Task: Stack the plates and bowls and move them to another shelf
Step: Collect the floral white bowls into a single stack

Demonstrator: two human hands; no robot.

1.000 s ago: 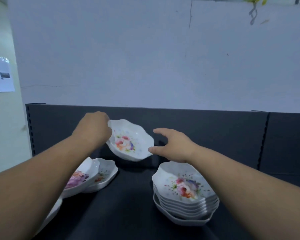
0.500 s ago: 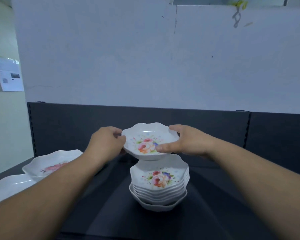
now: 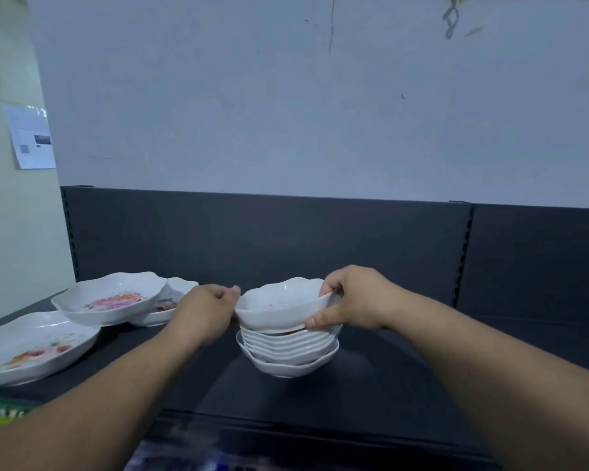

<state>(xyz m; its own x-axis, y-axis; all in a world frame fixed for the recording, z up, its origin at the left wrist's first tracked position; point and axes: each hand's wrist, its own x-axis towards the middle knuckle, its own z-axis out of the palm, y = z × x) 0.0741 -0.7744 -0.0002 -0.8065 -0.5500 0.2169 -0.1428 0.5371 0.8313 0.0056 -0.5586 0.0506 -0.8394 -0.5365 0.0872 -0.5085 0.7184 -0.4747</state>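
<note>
We are holding the top bowl atop the bowl stack on the shelf, our left hand and right hand pinching its opposite rims.

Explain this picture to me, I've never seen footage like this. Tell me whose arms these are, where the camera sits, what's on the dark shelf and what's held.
No machine here: a person works bare-handed, filmed by a head-worn camera looking forward and down. The right hand grips the top bowl by its rim, right over a stack of bowls. The left hand sits curled at its left rim; grip unclear. Floral plates lie left on the dark shelf.
</note>
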